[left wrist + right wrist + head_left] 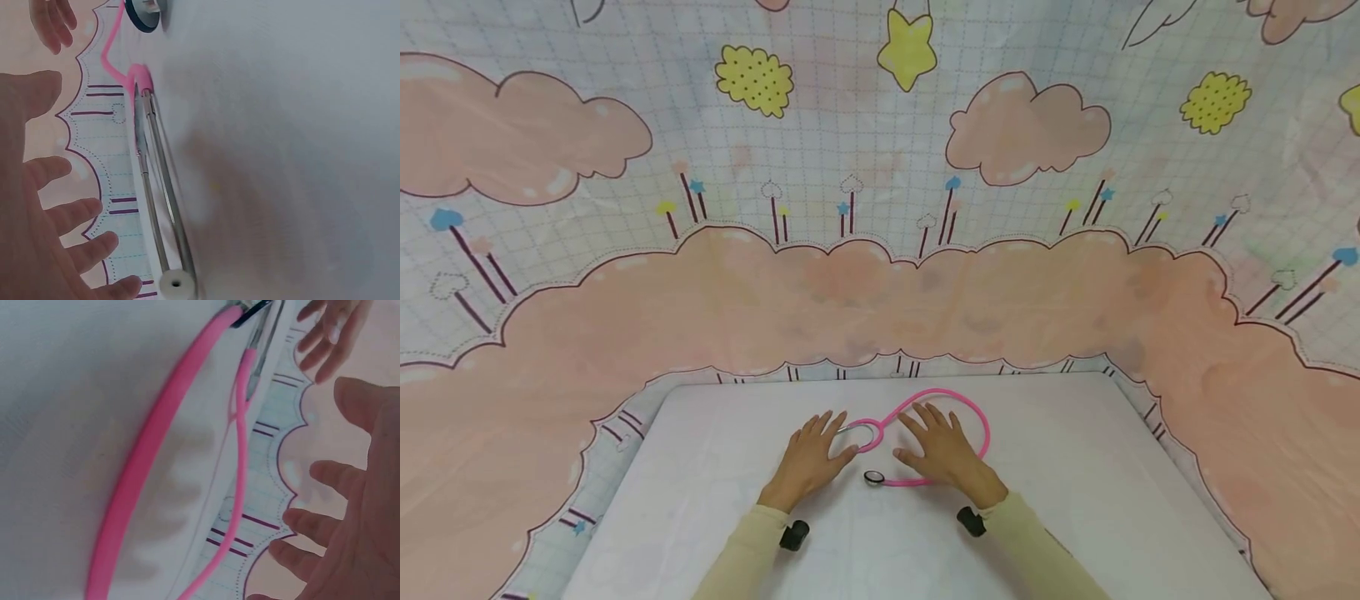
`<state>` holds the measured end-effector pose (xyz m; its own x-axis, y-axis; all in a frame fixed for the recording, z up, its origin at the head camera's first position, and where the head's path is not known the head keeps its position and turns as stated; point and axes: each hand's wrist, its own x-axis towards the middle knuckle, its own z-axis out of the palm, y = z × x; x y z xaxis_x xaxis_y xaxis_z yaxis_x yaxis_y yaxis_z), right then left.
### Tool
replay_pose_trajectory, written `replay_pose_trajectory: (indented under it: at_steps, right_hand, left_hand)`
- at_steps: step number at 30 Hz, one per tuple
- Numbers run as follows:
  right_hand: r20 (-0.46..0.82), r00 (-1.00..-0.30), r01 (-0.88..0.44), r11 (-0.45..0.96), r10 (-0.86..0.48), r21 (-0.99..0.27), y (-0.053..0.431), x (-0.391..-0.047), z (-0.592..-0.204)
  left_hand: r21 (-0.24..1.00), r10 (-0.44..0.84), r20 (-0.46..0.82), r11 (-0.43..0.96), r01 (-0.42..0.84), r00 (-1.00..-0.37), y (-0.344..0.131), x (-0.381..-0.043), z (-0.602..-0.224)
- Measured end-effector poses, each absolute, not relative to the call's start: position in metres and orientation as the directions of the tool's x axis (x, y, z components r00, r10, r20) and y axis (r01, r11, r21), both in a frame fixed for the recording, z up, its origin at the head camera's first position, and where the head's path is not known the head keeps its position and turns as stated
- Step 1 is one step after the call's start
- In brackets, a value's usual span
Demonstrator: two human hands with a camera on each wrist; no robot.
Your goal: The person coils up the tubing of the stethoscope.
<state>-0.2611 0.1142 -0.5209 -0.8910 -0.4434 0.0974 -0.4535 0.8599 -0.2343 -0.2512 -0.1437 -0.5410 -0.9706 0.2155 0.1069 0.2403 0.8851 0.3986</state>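
Note:
A pink stethoscope point(987, 433) lies on the white table, its tubing curved in a wide loop. Its round chest piece point(874, 477) sits between the hands at the near side. My left hand point(808, 458) is spread beside and partly in front of the metal ear tubes, whose ends it hides in the head view. The left wrist view shows those ear tubes point(164, 162) and a pale ear tip point(177, 284), apart from the fingers. Over the tubing loop hovers my right hand point(947, 454), fingers spread, covering part of it. Neither hand grips anything.
The white table point(700, 483) extends around the hands. Behind it and along both sides hangs a cloth point(880, 308) printed with clouds and stars. A small black device point(794, 535) is at the left wrist, another black device point(972, 522) at the right.

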Motion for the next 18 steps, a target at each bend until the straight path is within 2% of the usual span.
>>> replay_pose_trajectory:
  at_steps: [18]
  right_hand:
    - [0.094,-0.9,-0.436,0.88,-0.426,-0.187,0.101,-0.287,-0.54]
  left_hand:
    - [0.478,0.185,0.093,0.854,0.207,-0.978,-0.149,-0.25,-0.56]
